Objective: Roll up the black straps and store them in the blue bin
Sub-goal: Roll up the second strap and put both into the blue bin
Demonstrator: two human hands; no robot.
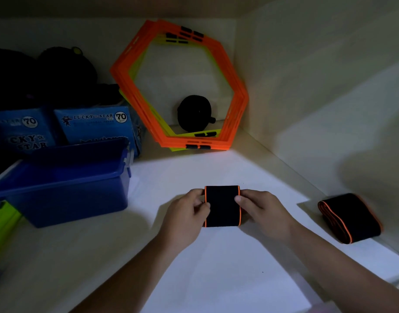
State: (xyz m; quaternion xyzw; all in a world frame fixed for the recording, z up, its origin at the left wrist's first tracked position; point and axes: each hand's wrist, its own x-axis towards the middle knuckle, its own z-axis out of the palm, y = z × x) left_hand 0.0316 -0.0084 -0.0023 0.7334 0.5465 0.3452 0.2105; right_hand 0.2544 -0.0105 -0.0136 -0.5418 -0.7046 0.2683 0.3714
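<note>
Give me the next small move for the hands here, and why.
Probably carry the rolled strap left and drop it into the blue bin. Both hands, left and right, pinch it at its sides and it already looks fully wound, with no loose tail visible. The bin sits open to the left; a second strap waits on the right.

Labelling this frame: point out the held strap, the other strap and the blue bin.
held strap (222,205), head view, middle of its black face
other strap (354,215), head view, top surface
blue bin (65,199), head view, front wall
</note>
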